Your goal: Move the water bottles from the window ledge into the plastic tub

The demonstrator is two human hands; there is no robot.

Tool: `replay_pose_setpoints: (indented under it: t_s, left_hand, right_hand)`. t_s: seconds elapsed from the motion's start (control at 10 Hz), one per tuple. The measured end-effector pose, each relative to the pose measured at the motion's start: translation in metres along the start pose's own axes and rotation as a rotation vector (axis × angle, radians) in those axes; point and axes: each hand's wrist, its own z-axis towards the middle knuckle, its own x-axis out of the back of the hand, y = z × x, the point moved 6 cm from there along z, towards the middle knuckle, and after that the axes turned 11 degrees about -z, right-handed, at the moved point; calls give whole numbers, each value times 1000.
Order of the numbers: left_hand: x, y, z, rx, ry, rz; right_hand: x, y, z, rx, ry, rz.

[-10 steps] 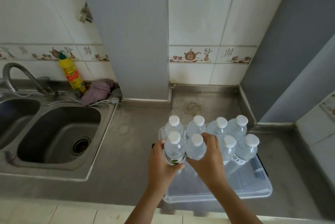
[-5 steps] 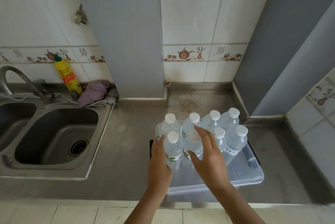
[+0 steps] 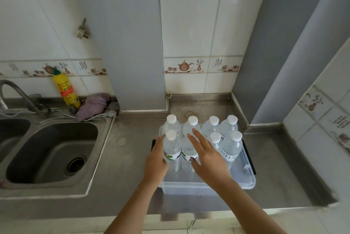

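Note:
A clear plastic tub [image 3: 247,178] sits on the steel counter and holds several water bottles with white caps, all upright in two rows. My left hand [image 3: 156,159] lies flat against the left side of the front-left bottle [image 3: 172,150], fingers straight. My right hand [image 3: 206,155] hovers with fingers spread in front of the second front bottle [image 3: 186,147] and hides part of it, gripping nothing. The window ledge is out of view.
A steel sink [image 3: 53,150] with a tap [image 3: 17,91] lies to the left. A yellow detergent bottle [image 3: 66,91] and a purple cloth [image 3: 92,104] stand behind it. A grey pillar [image 3: 123,44] rises behind the tub, and tiled walls close the right side.
Both hands held the two front bottles a second ago. The bottles now stand in the tub, and the fingers have opened and drawn back from them.

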Motion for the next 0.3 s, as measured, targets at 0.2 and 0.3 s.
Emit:
replay_pose_setpoints:
  t_s: [0.2, 0.3]
  left_hand:
    - [19, 25, -6, -8, 14, 187]
    - [36, 46, -6, -39, 47, 242]
  right_hand:
    - [13, 7, 6, -7, -48, -52]
    - [28, 8, 2, -5, -37, -80]
